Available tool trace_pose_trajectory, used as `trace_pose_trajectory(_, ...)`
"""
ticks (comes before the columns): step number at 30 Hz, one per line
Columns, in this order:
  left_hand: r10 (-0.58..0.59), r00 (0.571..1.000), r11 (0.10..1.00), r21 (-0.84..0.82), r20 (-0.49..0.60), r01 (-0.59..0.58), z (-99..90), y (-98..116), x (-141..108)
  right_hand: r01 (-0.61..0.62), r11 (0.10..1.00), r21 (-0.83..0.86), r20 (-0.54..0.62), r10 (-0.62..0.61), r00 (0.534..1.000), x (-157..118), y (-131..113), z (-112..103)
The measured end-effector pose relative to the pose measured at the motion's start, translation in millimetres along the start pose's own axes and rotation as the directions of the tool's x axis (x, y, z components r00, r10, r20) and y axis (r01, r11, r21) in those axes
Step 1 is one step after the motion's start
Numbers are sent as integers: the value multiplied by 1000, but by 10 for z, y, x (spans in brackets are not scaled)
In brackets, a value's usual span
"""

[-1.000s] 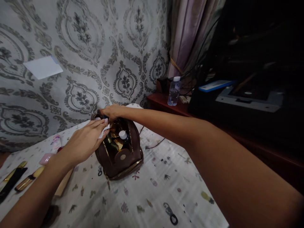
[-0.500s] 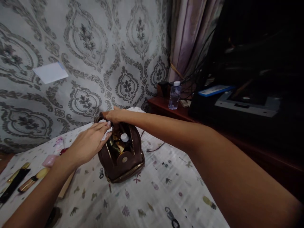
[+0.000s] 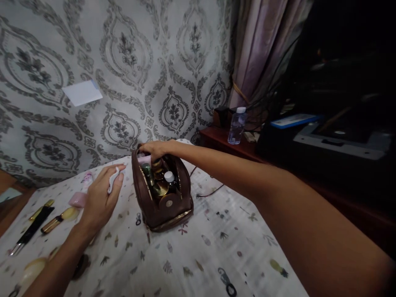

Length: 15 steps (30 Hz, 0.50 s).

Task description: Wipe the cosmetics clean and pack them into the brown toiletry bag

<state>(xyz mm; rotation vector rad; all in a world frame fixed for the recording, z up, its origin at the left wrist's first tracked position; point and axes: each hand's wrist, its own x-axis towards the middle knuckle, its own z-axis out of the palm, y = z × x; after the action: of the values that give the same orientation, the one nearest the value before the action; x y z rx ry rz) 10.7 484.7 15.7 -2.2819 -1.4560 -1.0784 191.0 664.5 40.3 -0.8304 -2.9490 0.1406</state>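
A brown makeup bag (image 3: 167, 212) stands unzipped on the patterned cloth in the middle. Bottles and small containers fill it, among them a dark bottle with a white cap (image 3: 169, 177) and a green-topped one (image 3: 146, 169). My right hand (image 3: 156, 149) grips the bag's far rim, its thumb side dipping inside; the fingertips are partly hidden. To the left of the bag, apart from it, my left hand (image 3: 103, 194) pinches a folded white tissue (image 3: 114, 180) between thumb and fingers.
Left of my left hand lie a makeup brush (image 3: 60, 220), a black-and-gold tube (image 3: 34, 229), a pink item (image 3: 78, 200) and a pale tube (image 3: 87, 180). On a red-brown cabinet behind stands a water bottle (image 3: 237, 126). A dark screen (image 3: 346, 82) is at right.
My left hand has drawn back from the bag to the left with the tissue. My right hand stays at the far rim, slightly lower in the opening. The view has shifted a little.
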Motion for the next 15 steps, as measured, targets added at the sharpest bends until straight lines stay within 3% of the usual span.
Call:
trace_pose_trajectory(7,-44,994,999,-7,104,45,13,-170,-426,-1,998,-64,2,1,1000,30,79,37)
trace_pose_trajectory(13,-135,982,991,13,135,135,-115,-268,-794,-26,999,44,14,25,1000,68,128,47)
trace_pose_trajectory(15,-178,973,984,43,148,173,-195,-291,-907,-53,993,103,-107,64,992,49,63,60)
